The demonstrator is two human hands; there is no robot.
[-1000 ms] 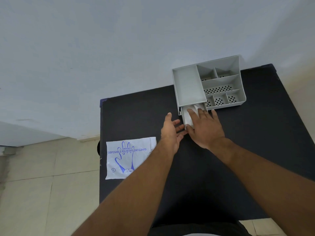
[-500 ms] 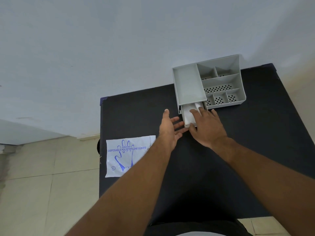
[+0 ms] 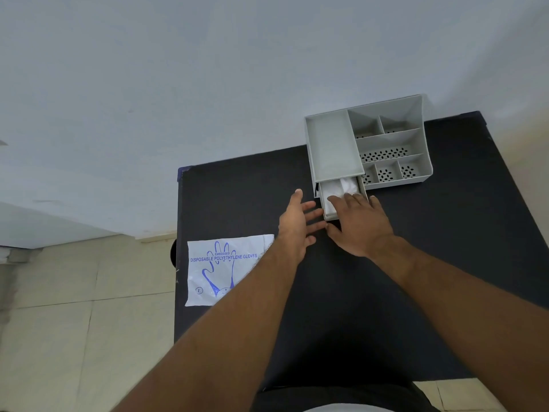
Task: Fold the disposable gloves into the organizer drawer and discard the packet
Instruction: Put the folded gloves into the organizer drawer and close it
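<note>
1. Two bare hands meet at the grey plastic organizer's pulled-out drawer (image 3: 326,216) on the black table (image 3: 445,233).
2. Crumpled white translucent gloves (image 3: 340,188) fill the drawer.
3. Right hand (image 3: 358,226) lies flat on them, grip released; left hand (image 3: 295,226) spread, holding nothing.
4. The white blue-printed glove packet (image 3: 219,270) lies flat at the table's left edge.

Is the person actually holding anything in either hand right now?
Nothing is gripped. The right hand lies flat on the white plastic gloves in the grey organizer's open drawer; the left hand is open beside it.
</note>
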